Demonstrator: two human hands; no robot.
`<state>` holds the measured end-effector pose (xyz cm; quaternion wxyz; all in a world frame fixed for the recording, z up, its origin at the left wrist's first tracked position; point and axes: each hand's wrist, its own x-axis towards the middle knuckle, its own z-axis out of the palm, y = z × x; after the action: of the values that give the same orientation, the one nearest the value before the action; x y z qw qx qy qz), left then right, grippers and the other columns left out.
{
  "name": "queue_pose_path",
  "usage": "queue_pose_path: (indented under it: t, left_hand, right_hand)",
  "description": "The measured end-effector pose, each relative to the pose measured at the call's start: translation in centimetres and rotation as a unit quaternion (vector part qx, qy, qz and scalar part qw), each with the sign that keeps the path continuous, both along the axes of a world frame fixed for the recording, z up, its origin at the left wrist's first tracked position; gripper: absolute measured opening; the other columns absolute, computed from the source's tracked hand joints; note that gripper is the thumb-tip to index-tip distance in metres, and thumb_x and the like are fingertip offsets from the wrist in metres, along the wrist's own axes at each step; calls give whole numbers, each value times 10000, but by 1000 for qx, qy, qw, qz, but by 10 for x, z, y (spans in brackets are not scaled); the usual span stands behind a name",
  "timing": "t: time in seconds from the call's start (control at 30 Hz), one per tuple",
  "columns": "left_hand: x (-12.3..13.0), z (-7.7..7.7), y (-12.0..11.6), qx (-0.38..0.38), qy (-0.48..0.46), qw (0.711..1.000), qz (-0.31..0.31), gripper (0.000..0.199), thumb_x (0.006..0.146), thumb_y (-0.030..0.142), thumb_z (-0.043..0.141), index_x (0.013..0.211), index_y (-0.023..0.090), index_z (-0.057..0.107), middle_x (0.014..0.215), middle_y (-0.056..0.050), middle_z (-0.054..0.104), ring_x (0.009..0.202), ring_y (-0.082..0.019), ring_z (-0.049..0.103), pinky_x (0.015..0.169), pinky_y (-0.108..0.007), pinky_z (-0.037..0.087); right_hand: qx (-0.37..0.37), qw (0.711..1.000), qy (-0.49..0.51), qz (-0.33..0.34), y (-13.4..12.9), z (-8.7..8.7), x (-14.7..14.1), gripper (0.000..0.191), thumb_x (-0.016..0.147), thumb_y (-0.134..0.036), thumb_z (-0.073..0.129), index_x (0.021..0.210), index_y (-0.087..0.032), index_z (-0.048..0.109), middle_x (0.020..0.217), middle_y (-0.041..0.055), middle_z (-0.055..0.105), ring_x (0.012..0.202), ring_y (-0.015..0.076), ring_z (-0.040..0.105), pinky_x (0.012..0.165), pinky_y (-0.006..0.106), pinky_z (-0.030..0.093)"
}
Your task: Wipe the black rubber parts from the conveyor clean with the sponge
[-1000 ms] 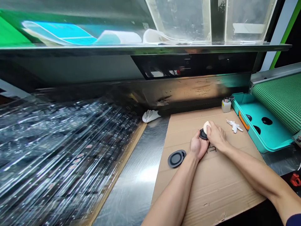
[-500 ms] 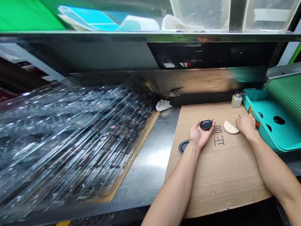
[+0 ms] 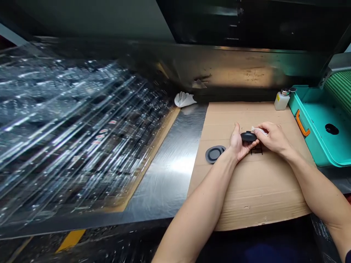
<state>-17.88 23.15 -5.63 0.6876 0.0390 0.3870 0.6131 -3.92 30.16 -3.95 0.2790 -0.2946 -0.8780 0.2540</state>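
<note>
A small black oval dish-shaped part (image 3: 248, 137) rests in my left hand (image 3: 238, 144), its fingers curled under it and the thumb raised. My right hand (image 3: 272, 138) pinches a crumpled white cloth-like wad (image 3: 259, 130) at the right rim of the part. A dark grey rounded piece with a recessed centre (image 3: 214, 154) lies on the cardboard sheet (image 3: 244, 193), left of my left wrist. The cream half-round pad seen earlier does not show now; my right hand covers about where it lay.
A teal tray (image 3: 319, 146) with an orange handle (image 3: 302, 123) and a black piece (image 3: 331, 129) stands at right. Beside it is a white pump bottle (image 3: 282, 100). Stacked clear plastic-wrapped goods (image 3: 82, 138) fill the left. A crumpled white cloth (image 3: 184, 99) lies behind.
My right hand has moved left from beside the tray to the black part, carrying the white wad. The cream pad has gone from sight. The view has tilted down.
</note>
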Motion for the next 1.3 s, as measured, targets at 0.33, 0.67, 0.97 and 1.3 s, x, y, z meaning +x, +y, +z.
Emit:
queue_pose_path:
  t: [0.33, 0.67, 0.97, 1.3]
  left_hand:
    - [14, -29, 4, 38, 286, 953, 89, 625, 925, 670, 428, 632, 165, 652, 524, -45, 607, 542, -163, 617, 507, -235, 471]
    - [20, -13, 3, 98, 146, 981, 76, 675, 971, 654, 305, 872, 126, 713, 746, -111, 724, 811, -232, 722, 727, -315, 578]
    - [4, -8, -2, 127, -17, 988, 83, 538, 1008, 499, 311, 1234, 134, 636, 1245, -184, 680, 1229, -311, 608, 1050, -497, 487]
    - [17, -8, 0, 156, -85, 983, 49, 557, 1009, 511, 292, 1259, 142, 625, 1288, -174, 657, 1278, -308, 578, 1104, -521, 442]
  right_hand:
    - [98, 985, -135, -53, -17, -7, -9, 194, 928, -260, 497, 930, -194, 679, 947, 76, 677, 865, 213, 592, 750, 287, 398]
    - [38, 997, 21, -61, -10, -12, -6, 212, 954, -294, 513, 940, -206, 706, 919, 56, 677, 868, 185, 609, 809, 278, 439]
    - [115, 991, 14, 63, -35, -30, -19, 239, 992, -273, 479, 1008, -215, 710, 954, 75, 642, 943, 208, 571, 866, 324, 458]
    - [168, 985, 9, -49, -40, -23, -29, 330, 1033, -289, 381, 1056, -207, 699, 977, 109, 626, 965, 244, 545, 878, 355, 437]
